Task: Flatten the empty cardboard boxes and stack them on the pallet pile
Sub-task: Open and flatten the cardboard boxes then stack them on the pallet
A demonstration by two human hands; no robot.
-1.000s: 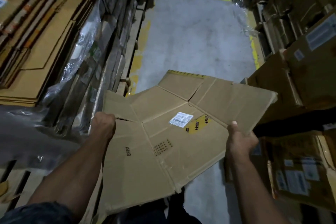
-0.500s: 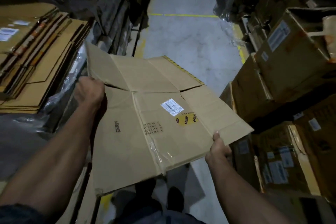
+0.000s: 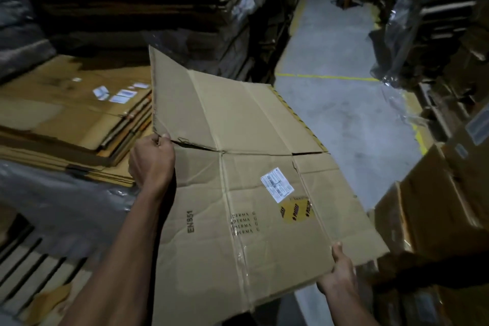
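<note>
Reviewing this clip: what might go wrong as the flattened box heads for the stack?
The left hand grips the flattened box right beside a tear, which may rip further. The right hand pinches only a corner, so it might slip. The raised far flap may catch on the pallet pile.

A: How many flattened boxes are being held?
B: One flattened box (image 3: 238,193), with one white label (image 3: 277,184) and one yellow round sticker (image 3: 295,212) on it.
A: And hands?
B: Two hands: the left hand (image 3: 152,160) grips its left edge, the right hand (image 3: 341,270) its near right corner.
A: Piles of flat cardboard?
B: One pallet pile (image 3: 66,119) at the left; its sheets are too many to count. On top, about five small white labels (image 3: 116,94), though blur makes that unsure.
A: Standing boxes?
B: At least two brown boxes (image 3: 436,209) at the right; it is too dark there to count further.
A: Floor lines?
B: One yellow line (image 3: 328,76) crossing the aisle floor.
</note>
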